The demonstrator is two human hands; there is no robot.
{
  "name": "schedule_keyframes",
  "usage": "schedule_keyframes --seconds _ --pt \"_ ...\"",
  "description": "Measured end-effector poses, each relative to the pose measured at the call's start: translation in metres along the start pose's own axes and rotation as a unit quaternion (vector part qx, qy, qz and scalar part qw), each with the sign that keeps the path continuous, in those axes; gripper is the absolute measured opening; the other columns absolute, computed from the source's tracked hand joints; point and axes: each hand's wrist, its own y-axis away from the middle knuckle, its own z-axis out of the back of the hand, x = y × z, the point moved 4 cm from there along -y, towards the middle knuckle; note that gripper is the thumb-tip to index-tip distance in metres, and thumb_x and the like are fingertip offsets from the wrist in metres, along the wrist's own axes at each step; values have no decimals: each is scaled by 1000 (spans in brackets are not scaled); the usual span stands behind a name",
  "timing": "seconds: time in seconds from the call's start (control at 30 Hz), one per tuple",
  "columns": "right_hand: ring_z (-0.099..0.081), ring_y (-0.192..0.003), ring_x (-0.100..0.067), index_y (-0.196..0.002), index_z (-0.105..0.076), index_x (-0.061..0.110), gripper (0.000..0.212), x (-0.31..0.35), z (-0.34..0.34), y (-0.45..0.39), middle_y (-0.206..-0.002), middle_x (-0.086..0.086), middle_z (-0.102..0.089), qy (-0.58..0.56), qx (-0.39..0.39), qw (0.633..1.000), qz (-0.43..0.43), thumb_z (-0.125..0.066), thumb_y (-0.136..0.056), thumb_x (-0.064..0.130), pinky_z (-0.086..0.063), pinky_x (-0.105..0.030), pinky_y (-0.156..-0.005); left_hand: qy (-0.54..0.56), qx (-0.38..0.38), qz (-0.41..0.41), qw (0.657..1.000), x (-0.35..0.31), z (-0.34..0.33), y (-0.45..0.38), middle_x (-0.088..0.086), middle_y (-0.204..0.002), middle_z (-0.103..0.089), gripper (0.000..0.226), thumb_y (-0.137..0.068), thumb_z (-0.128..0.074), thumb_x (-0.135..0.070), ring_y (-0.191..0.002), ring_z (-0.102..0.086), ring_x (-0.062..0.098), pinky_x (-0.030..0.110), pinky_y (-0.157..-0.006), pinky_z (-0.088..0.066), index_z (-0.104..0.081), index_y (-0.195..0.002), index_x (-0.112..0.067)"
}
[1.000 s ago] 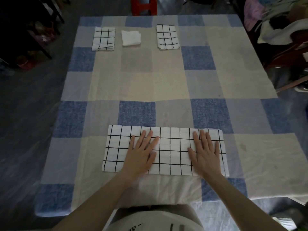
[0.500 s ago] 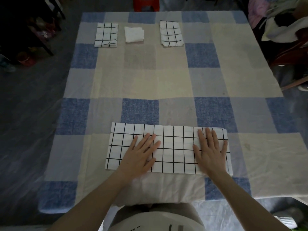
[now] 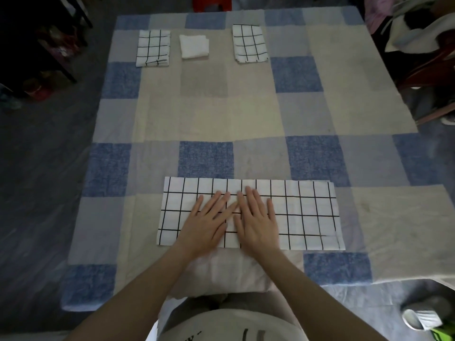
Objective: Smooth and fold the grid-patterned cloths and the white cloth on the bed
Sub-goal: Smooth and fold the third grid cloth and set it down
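Note:
A long grid-patterned cloth point(image 3: 302, 212), folded into a strip, lies flat near the bed's front edge. My left hand point(image 3: 209, 221) and my right hand point(image 3: 256, 219) rest side by side on its middle-left part, palms down, fingers spread, index fingers almost touching. At the far end lie two folded grid cloths, one on the left point(image 3: 153, 48) and one on the right point(image 3: 249, 43). A small folded white cloth point(image 3: 194, 46) sits between them.
The bed carries a blue, grey and cream checked sheet point(image 3: 221, 114). A red stool point(image 3: 211, 2) stands beyond the far edge. A chair heaped with clothes point(image 3: 418, 33) is at the right, dark furniture point(image 3: 49, 45) at the left.
My right hand has slid left across the strip from its right end to the middle. My left hand stays at about the same spot on the cloth. The strip itself stays put.

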Motion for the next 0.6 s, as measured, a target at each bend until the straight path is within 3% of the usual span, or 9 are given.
schedule_keyframes --seconds 0.13,0.27,0.43,0.53,0.6 --pt "5 -149 -13 -154 -2 28 62 -65 17 13 -162 3 0 18 -19 997 -68 -15 -97 48 -1 -44 -120 2 0 4 1000 5 0 6 0 -163 -9 53 -102 -26 -36 -150 -2 18 51 -118 -11 -18 -154 -29" --pt "1 -149 -14 -154 -5 28 62 -132 31 33 -162 3 -5 24 -32 991 -131 -11 -97 50 -7 -48 -120 17 -2 68 998 30 1 34 -3 -163 -7 54 -101 -21 -38 -150 -3 18 51 -118 -10 -12 -154 -33" --pt "0 -149 -14 -154 -6 27 62 -146 33 36 -162 3 -4 20 -33 990 -136 -11 -97 50 -5 -47 -120 23 -15 99 995 60 7 67 -3 -163 -8 53 -101 -19 -37 -150 -4 17 44 -119 -8 -16 -154 -31" --pt "-4 -149 -16 -154 -9 25 62 -144 34 36 -162 2 -8 22 -34 989 -141 -13 -97 49 -7 -48 -119 12 -52 134 990 62 18 63 2 -152 -37 48 -99 -26 -37 -139 -33 22 42 -109 -22 -43 -143 -28" --pt "-7 -149 -18 -154 -13 24 63 -143 35 35 -162 0 -11 20 -30 989 -144 -15 -96 48 -9 -50 -119 8 -98 169 981 55 37 42 1 -120 -56 37 -93 -33 -36 -108 -53 25 42 -92 -33 -60 -115 -23"
